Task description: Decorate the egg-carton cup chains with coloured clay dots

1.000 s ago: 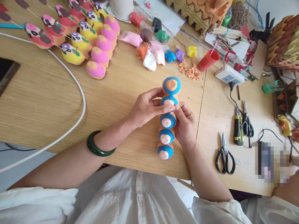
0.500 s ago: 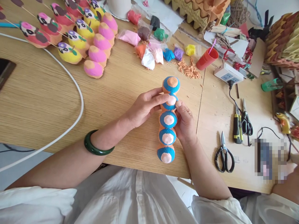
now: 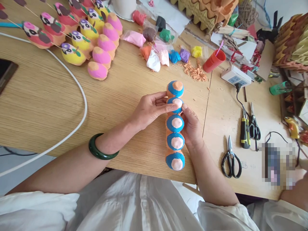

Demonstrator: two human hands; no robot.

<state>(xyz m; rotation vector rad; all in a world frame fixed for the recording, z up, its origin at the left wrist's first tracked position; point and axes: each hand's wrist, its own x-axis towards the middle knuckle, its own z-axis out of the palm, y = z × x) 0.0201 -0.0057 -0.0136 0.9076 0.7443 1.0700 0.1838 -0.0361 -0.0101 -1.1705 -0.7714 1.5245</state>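
Observation:
Between my two hands is an egg-carton strip (image 3: 175, 141) with several rounded bumps in a row, held lengthwise above the table. Each bump has a blue ring; the far one shows a bare orange top, and the others carry pale pink clay caps. My left hand (image 3: 151, 107) grips the strip from the left, its thumb lying on the second bump beside the pink clay. From the right, my right hand (image 3: 191, 123) holds the edge, thumb at the second bump's rim and the other fingers hidden behind the strip.
Bags of coloured clay (image 3: 154, 61) lie beyond the strip, near a red cup (image 3: 214, 60) and orange shavings (image 3: 196, 72). Painted carton strips (image 3: 97, 70) stand at left by a white cable (image 3: 81, 93). Scissors (image 3: 231, 160) and a power strip (image 3: 235, 76) are at right; another person's arm (image 3: 295, 195) shows.
The strip's near end has swung slightly right, so the strip stands straighter. My left thumb has slid from the second bump's pink cap to just below it.

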